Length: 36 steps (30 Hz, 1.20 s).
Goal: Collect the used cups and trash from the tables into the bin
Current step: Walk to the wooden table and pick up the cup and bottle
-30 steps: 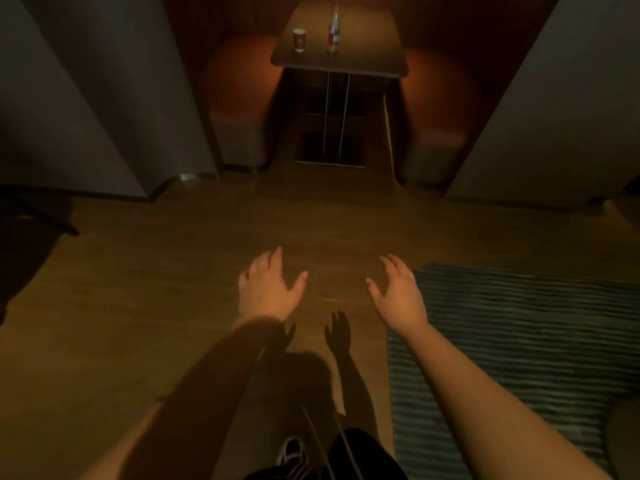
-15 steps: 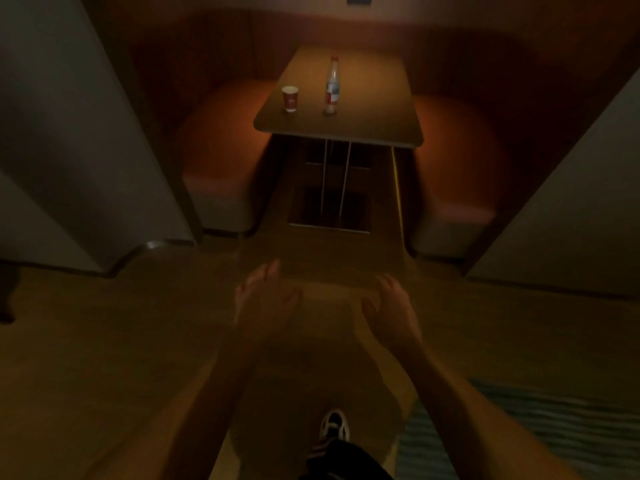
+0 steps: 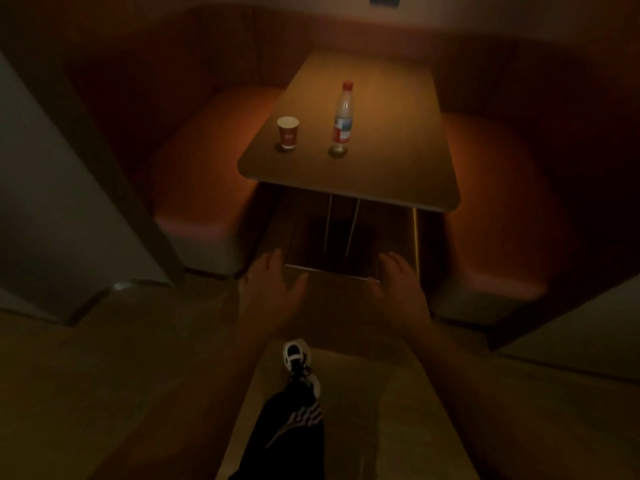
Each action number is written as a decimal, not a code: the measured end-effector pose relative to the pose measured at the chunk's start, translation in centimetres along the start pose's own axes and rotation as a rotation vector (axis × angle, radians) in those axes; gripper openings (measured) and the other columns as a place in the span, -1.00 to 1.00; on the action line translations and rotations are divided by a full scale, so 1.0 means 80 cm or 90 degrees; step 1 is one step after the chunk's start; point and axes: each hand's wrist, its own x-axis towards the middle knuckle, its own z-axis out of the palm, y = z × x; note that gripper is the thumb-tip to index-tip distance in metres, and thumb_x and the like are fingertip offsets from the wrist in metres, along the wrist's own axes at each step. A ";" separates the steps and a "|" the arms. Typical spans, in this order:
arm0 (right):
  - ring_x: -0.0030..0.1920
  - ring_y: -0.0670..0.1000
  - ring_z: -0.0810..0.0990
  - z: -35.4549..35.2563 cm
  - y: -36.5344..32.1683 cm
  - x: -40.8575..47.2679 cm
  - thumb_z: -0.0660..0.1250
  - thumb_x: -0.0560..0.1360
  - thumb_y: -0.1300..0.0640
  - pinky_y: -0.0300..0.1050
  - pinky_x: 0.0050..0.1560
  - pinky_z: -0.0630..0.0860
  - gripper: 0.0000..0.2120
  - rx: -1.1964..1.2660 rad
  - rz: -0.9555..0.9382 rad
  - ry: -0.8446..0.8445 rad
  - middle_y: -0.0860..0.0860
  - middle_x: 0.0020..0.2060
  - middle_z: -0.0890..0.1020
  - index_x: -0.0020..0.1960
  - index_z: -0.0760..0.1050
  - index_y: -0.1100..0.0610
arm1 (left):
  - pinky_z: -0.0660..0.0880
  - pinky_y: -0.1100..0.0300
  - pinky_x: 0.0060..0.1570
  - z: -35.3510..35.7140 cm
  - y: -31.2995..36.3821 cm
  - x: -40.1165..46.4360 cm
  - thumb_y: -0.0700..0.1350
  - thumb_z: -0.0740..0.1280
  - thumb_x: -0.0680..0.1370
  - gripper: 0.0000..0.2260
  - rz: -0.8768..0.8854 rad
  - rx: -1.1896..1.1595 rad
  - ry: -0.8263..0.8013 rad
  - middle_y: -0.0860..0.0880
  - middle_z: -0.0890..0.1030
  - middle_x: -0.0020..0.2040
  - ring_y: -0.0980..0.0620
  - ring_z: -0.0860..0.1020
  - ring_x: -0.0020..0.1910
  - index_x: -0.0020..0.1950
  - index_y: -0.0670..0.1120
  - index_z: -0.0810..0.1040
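Observation:
A red paper cup (image 3: 287, 132) stands upright near the front left corner of a brown booth table (image 3: 398, 181). To its right stands a clear plastic bottle (image 3: 343, 116) with a red cap and a red and blue label. My left hand (image 3: 268, 292) and my right hand (image 3: 401, 292) are held out in front of me, low and short of the table's front edge, fingers straight and holding nothing. No bin is in view.
Orange padded benches flank the table, one on the left (image 3: 207, 188) and one on the right (image 3: 498, 216). Grey partition walls (image 3: 62, 209) close in both sides of the booth entrance. My shoe (image 3: 296, 358) steps forward on the wooden floor.
I have walked closer to the booth; the table, cup and bottle now appear larger and lower in view. The striped rug has dropped out of sight. Both hands stay open and empty.

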 end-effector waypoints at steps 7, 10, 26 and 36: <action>0.46 0.07 0.21 0.038 -0.015 0.289 0.27 0.56 0.01 -0.04 0.39 0.22 -0.46 0.014 0.002 -0.009 0.07 0.48 0.24 0.48 0.23 0.12 | 0.19 -0.13 0.37 0.020 0.025 0.287 0.20 0.22 0.53 -0.36 0.006 -0.032 0.025 -0.12 0.25 0.47 -0.10 0.20 0.44 0.50 -0.09 0.16; 0.44 0.09 0.23 0.038 -0.026 0.394 0.27 0.55 0.01 -0.02 0.38 0.23 -0.46 0.019 0.015 -0.018 0.08 0.48 0.23 0.48 0.22 0.09 | 0.28 -0.08 0.26 0.015 0.039 0.390 0.17 0.25 0.51 -0.45 0.011 -0.023 0.048 -0.15 0.40 0.33 -0.15 0.34 0.32 0.39 -0.12 0.31; 0.43 0.05 0.27 0.060 -0.007 0.689 0.40 0.44 -0.13 -0.07 0.26 0.28 -0.24 0.120 0.053 0.008 0.04 0.47 0.28 0.50 0.13 0.05 | 0.23 -0.16 0.32 0.067 0.050 0.696 0.28 0.42 0.33 -0.06 -0.232 -0.180 0.135 -0.14 0.22 0.48 -0.16 0.23 0.43 0.52 -0.03 0.01; 0.43 0.04 0.27 0.059 0.005 0.767 0.51 0.29 -0.16 0.03 0.31 0.36 -0.02 0.237 0.058 -0.004 0.01 0.48 0.23 0.52 0.03 -0.01 | 0.26 -0.09 0.31 0.126 0.018 0.791 0.08 0.58 0.25 0.00 -0.235 -0.217 0.039 -0.16 0.18 0.48 -0.17 0.23 0.41 0.51 -0.07 0.06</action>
